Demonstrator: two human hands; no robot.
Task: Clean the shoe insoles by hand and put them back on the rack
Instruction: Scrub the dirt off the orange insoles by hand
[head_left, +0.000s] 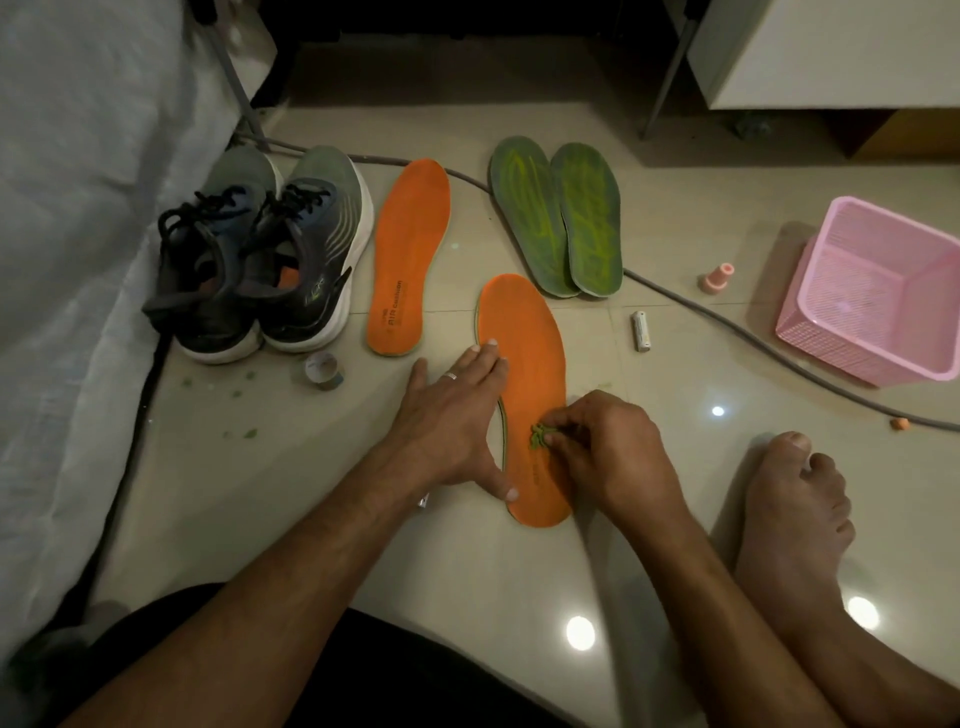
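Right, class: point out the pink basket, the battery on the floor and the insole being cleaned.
pink basket (826, 332), head view, on its near mesh wall.
battery (641, 331), head view, on the middle of its white body.
orange insole (524, 338), head view, on the bare forefoot beyond the hands.

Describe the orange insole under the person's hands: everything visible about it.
The near orange insole lies flat on the tiled floor, toe pointing away, with a thin green edge. It looks like foam. The left hand presses its left edge flat; the right hand pinches a small green clump on its heel half.
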